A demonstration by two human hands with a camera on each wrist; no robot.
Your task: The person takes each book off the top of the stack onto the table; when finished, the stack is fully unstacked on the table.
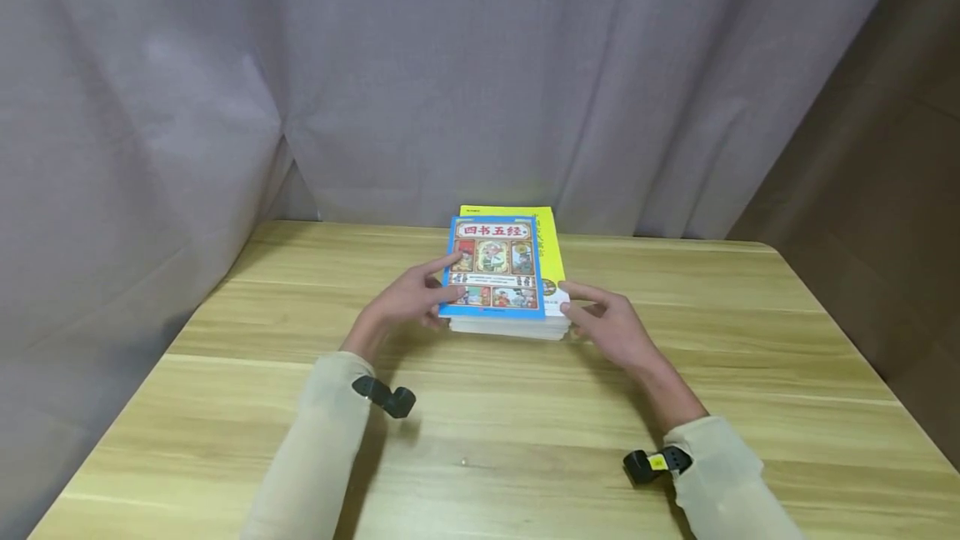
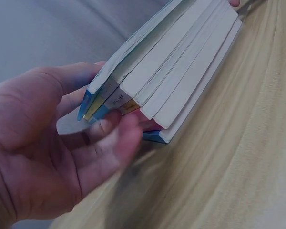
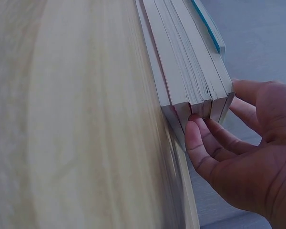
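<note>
A stack of books (image 1: pixel 510 328) lies near the table's far edge. Topmost is a blue-bordered book (image 1: pixel 492 257) with red characters and small pictures, set slightly left over a yellow-and-white book (image 1: pixel 552 244). My left hand (image 1: pixel 401 298) holds the blue-bordered book by its left side, thumb and index finger on the cover. In the left wrist view, its lower fingers bend against the spines of the books (image 2: pixel 133 107). At the stack's right side my right hand (image 1: pixel 615 327) touches the edges with its fingertips. Relaxed, slightly bent fingers (image 3: pixel 195 138) rest along the page edges in the right wrist view.
The wood-grain table (image 1: pixel 480 423) extends around the stack on both sides and in front. A grey curtain (image 1: pixel 450 82) hangs right behind the table's far edge. Darker cloth (image 1: pixel 870 190) hangs at the right.
</note>
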